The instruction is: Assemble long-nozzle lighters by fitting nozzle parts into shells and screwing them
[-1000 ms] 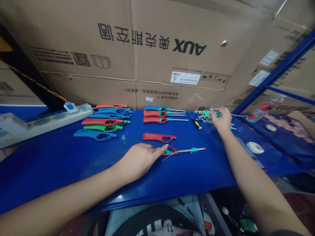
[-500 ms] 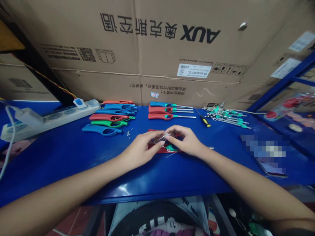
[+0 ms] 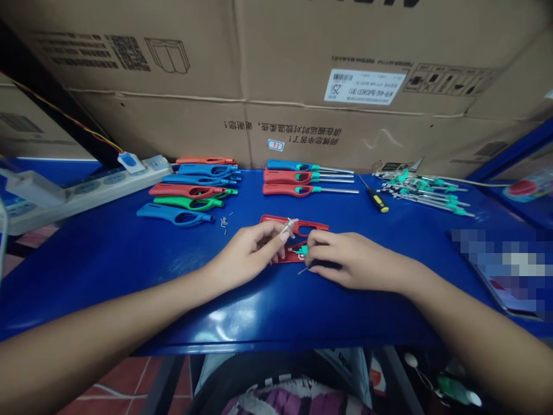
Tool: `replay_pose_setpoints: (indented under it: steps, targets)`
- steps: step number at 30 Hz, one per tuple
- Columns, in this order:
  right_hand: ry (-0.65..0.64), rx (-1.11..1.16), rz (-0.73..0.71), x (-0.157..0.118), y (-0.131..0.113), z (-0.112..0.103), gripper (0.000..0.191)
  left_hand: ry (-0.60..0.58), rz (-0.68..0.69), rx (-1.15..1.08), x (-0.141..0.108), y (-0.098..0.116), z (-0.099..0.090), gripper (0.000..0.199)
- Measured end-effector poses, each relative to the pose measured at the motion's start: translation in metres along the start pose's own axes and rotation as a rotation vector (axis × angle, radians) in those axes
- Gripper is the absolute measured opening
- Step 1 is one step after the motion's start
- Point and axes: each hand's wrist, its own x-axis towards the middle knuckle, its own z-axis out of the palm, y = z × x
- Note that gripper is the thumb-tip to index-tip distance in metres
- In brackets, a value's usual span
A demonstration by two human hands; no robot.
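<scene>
My left hand [image 3: 254,251] is closed in a pinch on a small clear part with a whitish metal top [image 3: 288,226], held above the red lighter shells. My right hand [image 3: 339,256] is curled low over the table, thumb and fingers closed on one end of a thin metal rod [image 3: 303,270]. Under the hands lies an opened red lighter shell half [image 3: 288,254] with a green trigger piece [image 3: 302,250] in it, partly hidden by my right fingers. Behind it rests the other red shell half [image 3: 318,225], empty loop showing.
Several coloured lighter handles [image 3: 177,215] lie at left, near small screws [image 3: 224,222] and a power strip [image 3: 95,187]. Assembled lighters [image 3: 302,189], a screwdriver [image 3: 377,199] and a pile of metal tubes with green parts [image 3: 423,190] lie behind. A phone [image 3: 496,282] is at right.
My hands have moved apart. The right one has gone down and right to the thin rod, while the left keeps the clear part. The view has tilted down.
</scene>
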Motion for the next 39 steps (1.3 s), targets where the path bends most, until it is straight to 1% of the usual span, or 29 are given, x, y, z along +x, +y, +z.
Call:
replay_pose_setpoints:
  steps: [2,4,6,7,9,11,12,15,18,21,24,26,30,34,39]
  targets:
    - [0.028,-0.070,0.046,0.001,-0.004,0.002,0.011,0.003,-0.004,-0.009,0.000,0.000,0.001,0.030]
    - [0.085,-0.001,0.079,0.002,-0.005,0.005,0.012,0.014,-0.013,-0.010,0.000,0.000,0.002,0.029]
    - [0.167,0.151,0.145,0.005,-0.004,0.007,0.010,0.031,-0.033,-0.002,0.000,-0.001,0.003,0.028]
    - [0.208,0.243,0.212,0.006,-0.003,0.008,0.009,0.042,-0.044,0.004,0.000,-0.002,0.004,0.028]
    - [0.271,0.460,0.392,0.009,-0.001,0.009,0.009,0.065,-0.058,0.020,0.000,-0.004,0.004,0.029]
    - [0.290,0.692,0.538,0.012,0.002,0.010,0.014,0.082,-0.057,0.043,0.000,-0.004,0.005,0.029]
    - [0.291,0.791,0.568,0.014,0.004,0.011,0.017,0.085,-0.050,0.060,-0.001,-0.004,0.005,0.030]
    - [0.319,0.956,0.556,0.017,0.010,0.013,0.031,0.080,-0.019,0.123,-0.002,-0.001,0.003,0.032]
    - [0.380,0.998,0.532,0.020,0.016,0.018,0.041,0.079,-0.007,0.159,-0.002,0.001,0.002,0.034]
    - [0.403,1.005,0.519,0.021,0.019,0.020,0.044,0.097,-0.011,0.175,-0.003,0.000,0.001,0.040]
    - [0.373,1.013,0.499,0.022,0.019,0.018,0.044,0.115,0.010,0.201,-0.003,-0.002,0.000,0.043]
    - [0.337,0.998,0.467,0.021,0.019,0.015,0.041,0.115,0.026,0.216,-0.002,-0.002,0.000,0.040]
    - [0.248,0.918,0.351,0.019,0.022,0.012,0.031,0.112,0.040,0.203,-0.001,0.000,0.002,0.029]
    - [0.210,0.888,0.247,0.017,0.027,0.013,0.027,0.082,0.036,0.220,-0.001,-0.002,0.003,0.026]
    - [0.227,0.856,0.266,0.018,0.026,0.013,0.029,0.068,0.015,0.232,-0.002,-0.005,0.003,0.026]
